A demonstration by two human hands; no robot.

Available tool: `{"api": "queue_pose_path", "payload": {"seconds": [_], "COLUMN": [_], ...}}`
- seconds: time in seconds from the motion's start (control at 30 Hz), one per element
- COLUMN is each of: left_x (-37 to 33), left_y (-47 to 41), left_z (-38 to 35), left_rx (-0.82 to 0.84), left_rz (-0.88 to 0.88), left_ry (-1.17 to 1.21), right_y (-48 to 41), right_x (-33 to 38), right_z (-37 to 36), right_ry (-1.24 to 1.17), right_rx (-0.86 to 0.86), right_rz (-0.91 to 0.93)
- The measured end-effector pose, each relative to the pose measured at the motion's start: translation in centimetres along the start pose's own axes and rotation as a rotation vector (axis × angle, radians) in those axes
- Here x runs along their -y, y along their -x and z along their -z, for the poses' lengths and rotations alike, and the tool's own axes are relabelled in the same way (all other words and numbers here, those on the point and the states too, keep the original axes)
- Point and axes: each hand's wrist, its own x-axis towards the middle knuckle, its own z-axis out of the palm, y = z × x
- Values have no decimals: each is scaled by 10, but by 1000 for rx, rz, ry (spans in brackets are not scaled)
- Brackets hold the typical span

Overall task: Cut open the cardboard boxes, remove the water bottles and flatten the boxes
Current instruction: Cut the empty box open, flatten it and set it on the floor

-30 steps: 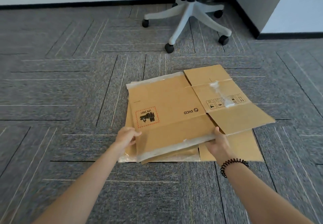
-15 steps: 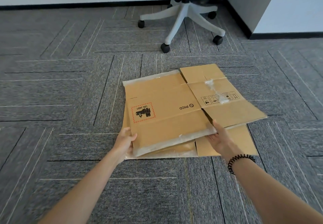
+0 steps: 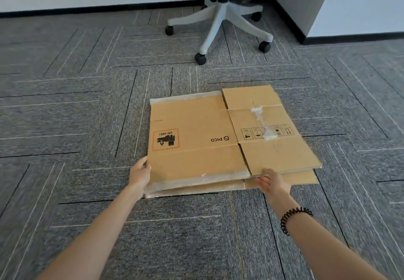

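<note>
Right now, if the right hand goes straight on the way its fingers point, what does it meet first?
The top flattened box: the right hand is at its near edge and would probably push into it or slip under it, above the lower box.

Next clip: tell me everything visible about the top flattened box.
The top box is brown cardboard, flattened, printed side up: PICO logo, red-bordered UN 3481 label, row of handling icons. Clear tape remnants line its far and near edges; a crumpled strip sits on the right panel. It lies on a lower box on the carpet. The left hand holds its near-left corner; the right hand touches its near edge.
</note>
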Motion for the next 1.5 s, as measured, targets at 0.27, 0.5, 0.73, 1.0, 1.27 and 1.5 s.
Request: {"api": "queue_pose_path", "payload": {"seconds": [0.27,0.5,0.73,1.0,1.27,1.5], "left_x": [18,44,54,23,-50,-141], "left_y": [-6,-7,-9,8,85,216], "left_z": [-1,-9,-9,7,60,168], "left_rx": [17,73,77,134,7,-42], "left_rz": [-128,-267,-259,-226,-509,-466], "left_ry": [-247,-570,-733,-810,-475,-193], "right_y": [5,-11,-9,12,140,304], "right_x": [-30,-37,-32,-13,47,102], "right_z": [0,7,9,-4,-50,-94], "right_ry": [115,462,546,813,783,785], "right_rx": [-73,-19,-95,-13,223,398], "right_rz": [25,-18,29,197,420,451]}}
